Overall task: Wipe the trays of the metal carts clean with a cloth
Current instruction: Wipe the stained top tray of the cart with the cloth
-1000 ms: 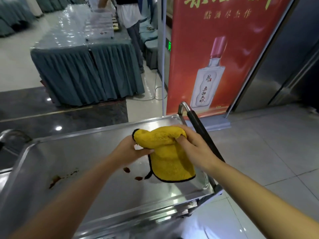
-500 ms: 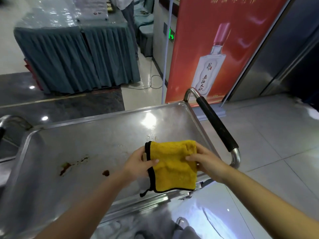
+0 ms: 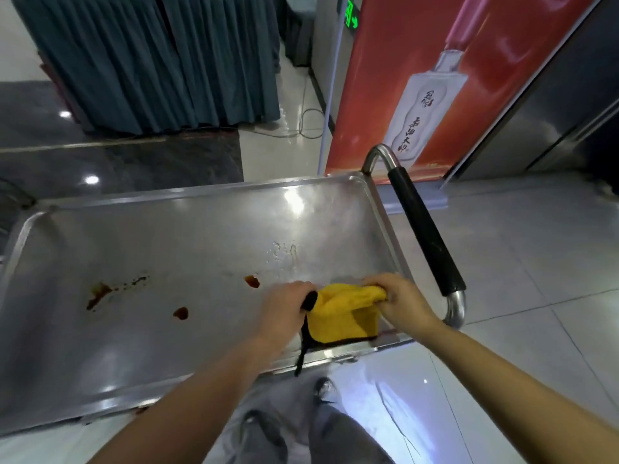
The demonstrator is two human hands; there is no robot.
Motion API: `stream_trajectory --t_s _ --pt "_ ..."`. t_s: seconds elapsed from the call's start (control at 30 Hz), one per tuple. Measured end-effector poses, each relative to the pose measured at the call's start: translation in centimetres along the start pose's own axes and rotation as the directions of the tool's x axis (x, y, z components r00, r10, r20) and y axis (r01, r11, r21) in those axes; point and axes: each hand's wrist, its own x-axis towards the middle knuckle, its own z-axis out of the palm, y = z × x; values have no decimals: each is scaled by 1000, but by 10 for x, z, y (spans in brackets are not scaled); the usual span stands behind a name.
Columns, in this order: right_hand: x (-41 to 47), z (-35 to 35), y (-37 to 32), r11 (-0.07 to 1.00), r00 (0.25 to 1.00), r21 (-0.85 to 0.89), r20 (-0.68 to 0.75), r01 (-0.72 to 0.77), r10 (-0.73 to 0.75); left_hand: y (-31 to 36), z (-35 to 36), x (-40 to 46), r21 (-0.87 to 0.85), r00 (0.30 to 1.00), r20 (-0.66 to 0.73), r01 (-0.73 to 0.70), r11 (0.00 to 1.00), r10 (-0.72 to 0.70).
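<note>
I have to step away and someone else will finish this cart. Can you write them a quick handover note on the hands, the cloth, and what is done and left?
Left hand: grips the left edge of the yellow cloth.
Right hand: grips its bunched right edge.
Cloth: held between both hands over the near right corner of the cart's top tray, beside the black-sleeved handle.
Done: cloth in hand; no wiped area can be confirmed.
Left: brown sauce smear at left, two brown drops mid-tray, and water droplets near the right.
</note>
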Motion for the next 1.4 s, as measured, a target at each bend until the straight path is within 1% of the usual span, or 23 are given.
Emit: stream_trajectory --t_s 0.03,0.07,0.1,0.17,0.2,0.23,0.3,0.33,0.4,0.43,0.47,0.53,0.6,0.67,0.73,0.8,0.87,0.97,1.07,1.13,1.27,1.33,1.4 --pt "3 -2 6 979 994 -168 21 113 -111 -3 2 4 96 998 9 -61 994 60" --pt "3 -4 13 933 975 -283 90 220 -203 -8 4 6 161 994 50 -100 982 93" --pt "2 -3 19 882 948 -357 196 309 -252 -14 6 5 197 990 101 -119 973 101" --pt "-4 5 32 788 875 -438 415 432 -249 -28 13 -2 218 979 176 -142 965 104" --pt "-5 14 39 749 843 -461 482 475 -238 -34 18 -8 238 976 185 -159 958 116" --pt "-4 23 42 718 824 -473 509 510 -250 -40 23 -16 265 972 191 -183 947 134" --pt "4 42 44 654 797 -485 502 581 -336 -48 27 -31 353 973 173 -207 913 153" --pt "10 54 44 616 783 -497 493 612 -380 -50 28 -37 400 981 158 -166 901 111" --pt "20 74 47 556 760 -521 498 647 -418 -55 27 -48 461 987 110 50 886 -113" --pt "26 82 50 548 751 -518 511 657 -418 -59 26 -53 485 969 77 170 858 -236" --pt "31 87 54 543 741 -510 524 668 -420 -66 26 -57 512 945 34 264 817 -326" --pt "47 91 63 518 735 -523 513 677 -443 -79 26 -65 553 888 -45 403 729 -457" --pt "69 87 64 535 788 -578 442 616 -430 -86 26 -70 556 833 -102 501 663 -544" --pt "92 85 64 594 861 -624 374 508 -344 -89 29 -75 540 784 -115 565 624 -610" --pt "101 87 63 629 899 -645 358 434 -254 -90 35 -79 541 766 -86 573 616 -637" --pt "89 87 63 625 902 -652 345 429 -259 -91 36 -81 552 796 -20 513 657 -605" --pt "67 87 68 608 877 -633 368 480 -310 -93 35 -80 568 821 40 450 689 -569" --pt "48 85 83 554 815 -598 442 579 -374 -96 33 -78 549 820 79 439 712 -567" --pt "67 80 82 526 774 -569 480 632 -412 -99 34 -78 524 816 110 437 731 -567" --pt "90 79 78 528 768 -558 494 640 -408 -103 35 -78 507 816 121 439 742 -565" --pt "155 82 63 601 833 -585 458 545 -310 -108 39 -80 483 818 121 446 754 -562" --pt "191 85 54 606 866 -624 420 492 -271 -108 40 -81 489 824 113 441 753 -556" --pt "230 86 45 637 894 -635 389 436 -224 -107 40 -81 486 833 94 439 755 -545"
